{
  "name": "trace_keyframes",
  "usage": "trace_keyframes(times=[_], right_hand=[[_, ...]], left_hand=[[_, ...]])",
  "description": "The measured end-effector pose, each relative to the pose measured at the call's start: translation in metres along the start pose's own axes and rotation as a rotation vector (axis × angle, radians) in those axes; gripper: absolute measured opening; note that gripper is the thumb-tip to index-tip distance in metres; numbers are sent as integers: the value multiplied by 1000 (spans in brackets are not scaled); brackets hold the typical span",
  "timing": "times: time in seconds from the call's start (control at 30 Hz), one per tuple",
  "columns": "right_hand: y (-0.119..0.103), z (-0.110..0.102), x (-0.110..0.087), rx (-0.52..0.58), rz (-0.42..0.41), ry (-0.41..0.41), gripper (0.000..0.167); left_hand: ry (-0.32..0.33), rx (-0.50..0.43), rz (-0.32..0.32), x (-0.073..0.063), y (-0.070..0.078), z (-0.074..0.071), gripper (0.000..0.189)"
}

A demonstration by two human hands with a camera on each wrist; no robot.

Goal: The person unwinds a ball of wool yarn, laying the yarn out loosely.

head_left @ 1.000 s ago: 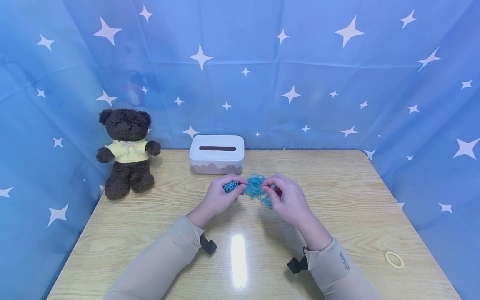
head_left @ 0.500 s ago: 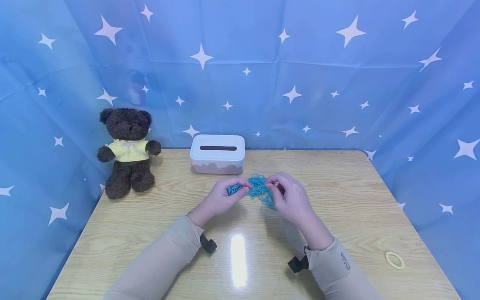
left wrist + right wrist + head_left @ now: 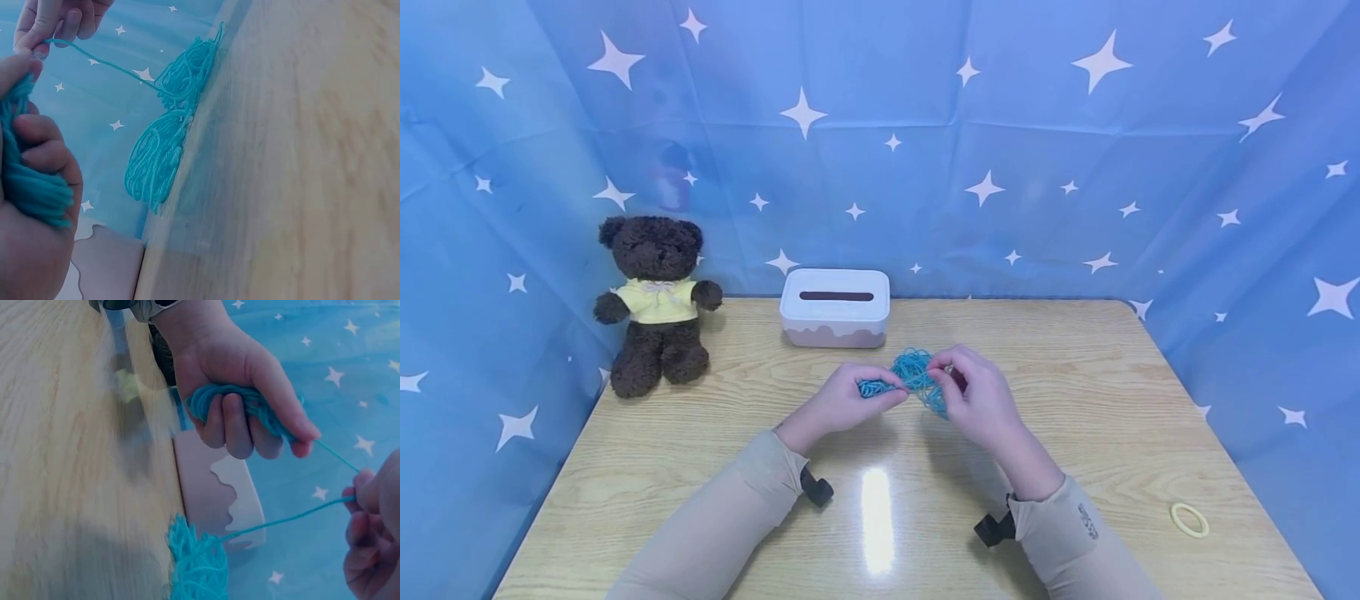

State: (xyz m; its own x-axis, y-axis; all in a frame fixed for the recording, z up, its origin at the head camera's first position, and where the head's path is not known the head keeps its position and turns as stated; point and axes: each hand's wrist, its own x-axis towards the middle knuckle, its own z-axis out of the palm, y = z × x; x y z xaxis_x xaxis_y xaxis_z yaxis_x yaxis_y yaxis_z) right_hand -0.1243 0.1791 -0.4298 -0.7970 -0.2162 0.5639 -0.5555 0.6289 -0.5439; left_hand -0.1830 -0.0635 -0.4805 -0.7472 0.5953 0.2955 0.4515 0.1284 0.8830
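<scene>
A looped bundle of teal yarn lies in my left hand, with fingers curled round it and thumb and forefinger closed at its end. My right hand pinches a single strand that runs taut from the left fingertips. From the right fingers the same strand slopes down, in the right wrist view, to a loose yarn pile. The pile rests on the table in two looped clumps, beyond and between the hands.
A white tissue box with a wavy mauve base stands behind the hands. At the back left sits a dark brown teddy bear in a yellow top. A pale yellow ring lies on the wooden table at right. A starry blue curtain surrounds the table.
My left hand has shifted slightly right and nearer to me with its bundle, and more of that bundle shows. The right hand keeps its pinch, almost in place.
</scene>
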Motion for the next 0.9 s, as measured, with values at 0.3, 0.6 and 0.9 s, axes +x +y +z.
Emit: trace_keyframes(times=[0.3,0.6,0.9], right_hand=[[3,-17,2,-9,139,-68,8],[8,-45,6,-48,270,-144,7],[22,-85,5,-139,388,-167,13]], left_hand=[[207,-37,38,0,0,1,8],[348,-165,56,-3,4,-3,6],[413,-111,63,0,-1,-7,6]])
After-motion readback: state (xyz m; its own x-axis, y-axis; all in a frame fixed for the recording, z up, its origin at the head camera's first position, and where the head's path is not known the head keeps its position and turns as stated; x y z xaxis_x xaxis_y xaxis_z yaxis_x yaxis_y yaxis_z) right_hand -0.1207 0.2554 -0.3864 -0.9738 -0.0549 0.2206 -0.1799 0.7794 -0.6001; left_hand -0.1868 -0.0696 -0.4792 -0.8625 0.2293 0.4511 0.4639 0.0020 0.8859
